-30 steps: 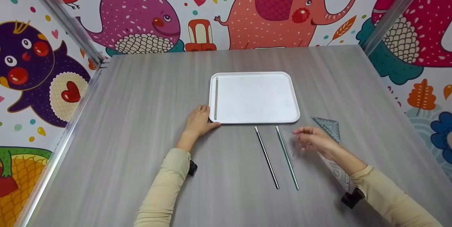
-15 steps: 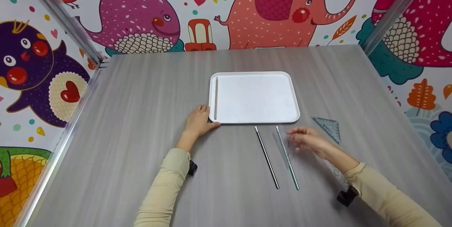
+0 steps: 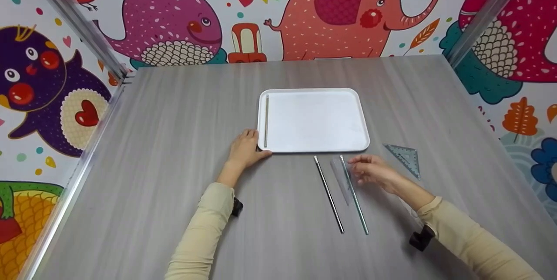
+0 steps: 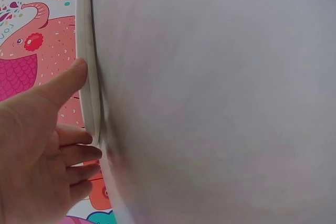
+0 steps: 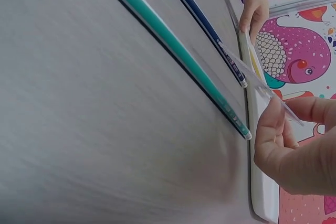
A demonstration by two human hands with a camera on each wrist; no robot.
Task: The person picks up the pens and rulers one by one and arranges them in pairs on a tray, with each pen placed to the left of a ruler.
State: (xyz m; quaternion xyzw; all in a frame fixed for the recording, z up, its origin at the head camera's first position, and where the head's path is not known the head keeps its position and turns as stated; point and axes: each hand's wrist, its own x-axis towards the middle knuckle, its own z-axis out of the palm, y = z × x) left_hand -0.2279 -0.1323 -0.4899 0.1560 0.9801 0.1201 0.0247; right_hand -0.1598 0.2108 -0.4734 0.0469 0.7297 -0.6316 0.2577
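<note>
My left hand (image 3: 246, 149) rests against the near left corner of the white tray (image 3: 317, 121), thumb along the front edge and fingers along the left side. A slim gold-toned pencil (image 3: 266, 121) lies inside the tray by its left wall. My right hand (image 3: 372, 173) pinches a clear plastic ruler (image 5: 249, 74) between thumb and fingers. In the head view the ruler (image 3: 340, 182) slants between two pencils on the table. The dark blue pencil (image 5: 202, 24) is on the left, the green pencil (image 5: 184, 59) on the right, nearest the right hand.
Right of the right hand lies a bluish triangular set square (image 3: 407, 160). A clear template (image 3: 413, 214) shows partly from under the right forearm. Walls with cartoon animals and metal posts (image 3: 491, 16) bound the grey table (image 3: 187, 110).
My right hand has moved a little left with the clear ruler, which has passed over the green pencil to the gap between the pencils. The left hand and tray have stayed put.
</note>
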